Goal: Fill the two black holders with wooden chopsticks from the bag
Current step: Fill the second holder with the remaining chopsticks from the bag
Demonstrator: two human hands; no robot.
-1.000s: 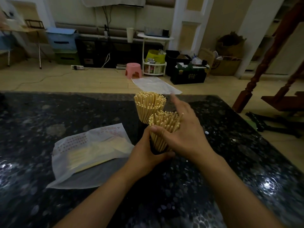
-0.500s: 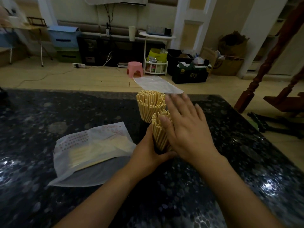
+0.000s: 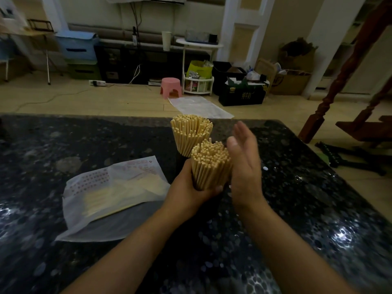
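your left hand (image 3: 186, 187) grips the near holder; upright chopsticks (image 3: 210, 164) stand just left of your flat, empty right hand (image 3: 244, 164).

two fanned bundles of pale wooden chopsticks (image 3: 209, 164) (image 3: 191, 132), one in the left hand (image 3: 188, 185), one beyond it; one translucent white plastic bag (image 3: 114, 189) left of it.

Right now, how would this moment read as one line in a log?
left hand: grips near holder's chopsticks | right hand: open, flat beside bundle | far holder's chopsticks: full | bag: lying on table
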